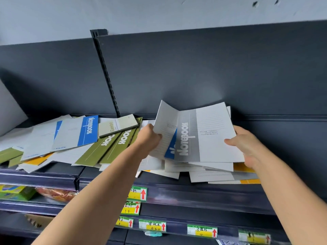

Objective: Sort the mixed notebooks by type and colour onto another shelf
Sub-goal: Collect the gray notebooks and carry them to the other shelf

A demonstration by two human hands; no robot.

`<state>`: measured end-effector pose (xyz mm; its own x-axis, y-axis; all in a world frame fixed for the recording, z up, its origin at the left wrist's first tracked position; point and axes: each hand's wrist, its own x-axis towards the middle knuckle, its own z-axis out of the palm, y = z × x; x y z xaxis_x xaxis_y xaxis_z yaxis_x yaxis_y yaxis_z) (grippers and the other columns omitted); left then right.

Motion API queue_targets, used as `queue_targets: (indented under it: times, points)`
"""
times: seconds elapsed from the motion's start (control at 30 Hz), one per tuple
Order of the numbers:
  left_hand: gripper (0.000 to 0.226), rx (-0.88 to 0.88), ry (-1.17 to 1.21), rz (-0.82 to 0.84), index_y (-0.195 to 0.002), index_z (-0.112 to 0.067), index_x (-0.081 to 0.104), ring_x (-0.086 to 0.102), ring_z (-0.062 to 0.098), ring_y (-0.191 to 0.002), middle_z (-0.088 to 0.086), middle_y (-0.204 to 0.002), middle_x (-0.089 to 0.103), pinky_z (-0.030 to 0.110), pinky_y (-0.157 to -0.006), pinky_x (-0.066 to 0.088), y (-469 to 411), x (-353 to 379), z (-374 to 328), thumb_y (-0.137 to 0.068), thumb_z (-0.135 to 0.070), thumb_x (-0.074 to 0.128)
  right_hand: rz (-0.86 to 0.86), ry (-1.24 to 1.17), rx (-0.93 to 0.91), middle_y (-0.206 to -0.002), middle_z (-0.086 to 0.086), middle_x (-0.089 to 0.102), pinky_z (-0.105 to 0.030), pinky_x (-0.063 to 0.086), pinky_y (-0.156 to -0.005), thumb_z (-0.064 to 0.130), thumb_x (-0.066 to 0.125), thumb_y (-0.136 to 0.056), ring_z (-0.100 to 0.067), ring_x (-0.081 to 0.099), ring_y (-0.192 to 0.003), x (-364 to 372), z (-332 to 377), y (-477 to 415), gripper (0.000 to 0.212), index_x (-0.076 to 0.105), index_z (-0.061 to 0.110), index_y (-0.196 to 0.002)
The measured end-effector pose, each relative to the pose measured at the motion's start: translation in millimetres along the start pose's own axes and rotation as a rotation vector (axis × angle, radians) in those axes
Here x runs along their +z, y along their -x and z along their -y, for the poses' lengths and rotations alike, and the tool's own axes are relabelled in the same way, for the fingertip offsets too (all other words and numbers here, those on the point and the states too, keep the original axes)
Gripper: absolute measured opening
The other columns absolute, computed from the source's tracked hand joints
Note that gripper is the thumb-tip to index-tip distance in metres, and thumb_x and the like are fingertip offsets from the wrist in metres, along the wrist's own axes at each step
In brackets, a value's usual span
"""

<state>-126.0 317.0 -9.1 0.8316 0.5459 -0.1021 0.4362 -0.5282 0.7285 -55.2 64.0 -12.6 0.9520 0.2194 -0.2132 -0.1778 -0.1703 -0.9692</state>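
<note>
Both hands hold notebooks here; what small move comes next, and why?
Probably slide the grey notebook off the bundle with the right hand: it lies on top, a blue notebook peeks beneath, and the left hand grips the bundle's other edge.

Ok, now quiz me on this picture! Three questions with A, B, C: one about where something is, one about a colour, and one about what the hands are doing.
1. Where is the Gambit pad?
A. on the green notebooks
B. on the floor
C. in a hand

2. What colour is the band on the top notebook being held?
A. red
B. grey
C. pink

3. The left hand and right hand are:
A. both empty
B. each gripping a side of the bundle under that notebook
C. pointing at the wall

Answers:
1 A, the pad rests on the green covers.
2 B, the word "Notebook" sits on a grey band.
3 B, fingers curl round both sides of the bundle.
</note>
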Motion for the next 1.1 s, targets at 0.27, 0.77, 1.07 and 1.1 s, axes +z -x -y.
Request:
queue_targets:
  times: [0.27,0.77,1.07,1.1]
  points:
    - [0.022,-0.049,0.499,0.104,-0.1,-0.007,0.053,0.065,0.022,-0.072,0.012,-0.092,0.066,0.037,-0.06,0.059,14,-4,-10,-0.093,-0.026,0.061,0.104,0.014,-0.072,-0.122,-0.004,0.061,-0.034,0.045,-0.09,-0.015,0.047,-0.088,-0.023,0.057,-0.109,43,12,4,0.052,0.049,0.017,-0.129]
    - [0.014,0.038,0.579,0.013,-0.086,-0.01,0.054,0.062,0.023,-0.065,0.011,-0.08,0.062,0.039,-0.066,0.056,20,-13,-21,-0.098,-0.017,0.051,0.039,-0.226,-0.008,-0.109,-0.008,0.066,-0.028,0.046,-0.065,-0.015,0.044,-0.088,-0.016,0.061,-0.08,29,20,2,0.037,0.062,0.008,-0.111]
    - [0.024,-0.016,0.101,-0.02,-0.086,-0.007,0.058,0.062,0.029,-0.08,0.013,-0.09,0.066,0.034,-0.069,0.049,18,19,-22,-0.095,-0.027,0.048,-0.059,-0.138,0.064,-0.111,-0.008,0.067,-0.04,0.052,-0.083,-0.002,0.057,-0.09,-0.025,0.062,-0.107,0,-5,0,0.029,0.058,0.011,-0.116]
    - [0.025,0.004,0.072,-0.027,-0.087,-0.006,0.058,0.062,0.029,-0.081,0.013,-0.09,0.065,0.034,-0.07,0.049,18,21,-24,-0.096,-0.027,0.046,-0.083,-0.149,0.059,-0.111,-0.009,0.067,-0.041,0.053,-0.083,-0.002,0.058,-0.089,-0.026,0.063,-0.107,-1,-6,0,0.029,0.058,0.012,-0.115]
